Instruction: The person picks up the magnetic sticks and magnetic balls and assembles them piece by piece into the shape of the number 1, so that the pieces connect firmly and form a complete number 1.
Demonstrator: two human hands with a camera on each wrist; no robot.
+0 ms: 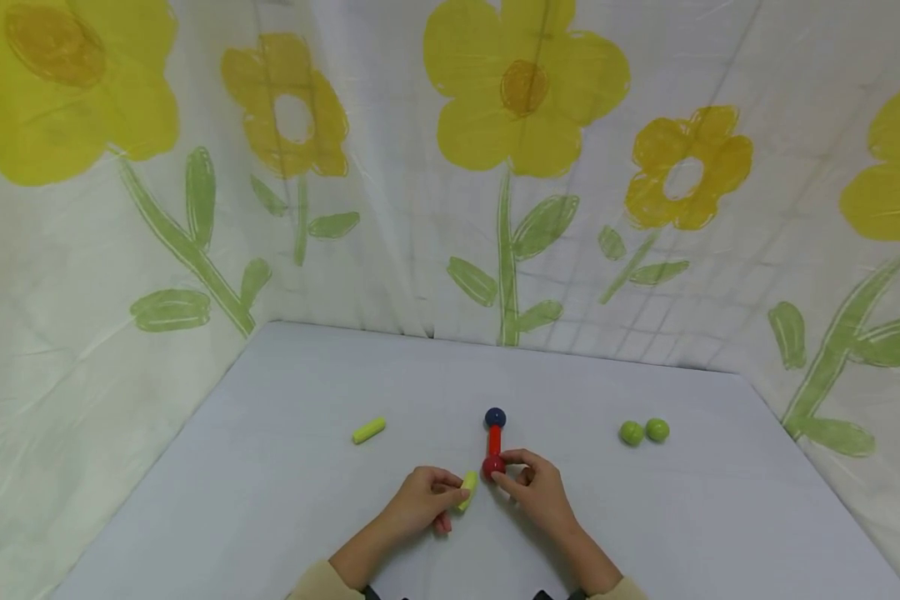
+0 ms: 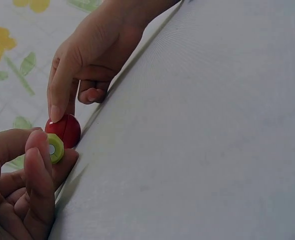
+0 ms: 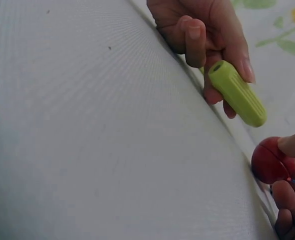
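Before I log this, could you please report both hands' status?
Left hand pinching lime-green ridged rod. Right hand holding glossy red ball. Red rod between it and dark blue ball. Nothing visible between held pieces.

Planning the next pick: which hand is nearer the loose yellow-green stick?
Left. In the head view, the left hand, pinching a second stick, is right of and below the loose stick; the right hand is farther right, gripping the red ball.

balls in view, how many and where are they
4: a red ball pinched by the right hand, a dark blue ball at the far end of the red rod, and, off to the right, a green ball with another green ball beside it.
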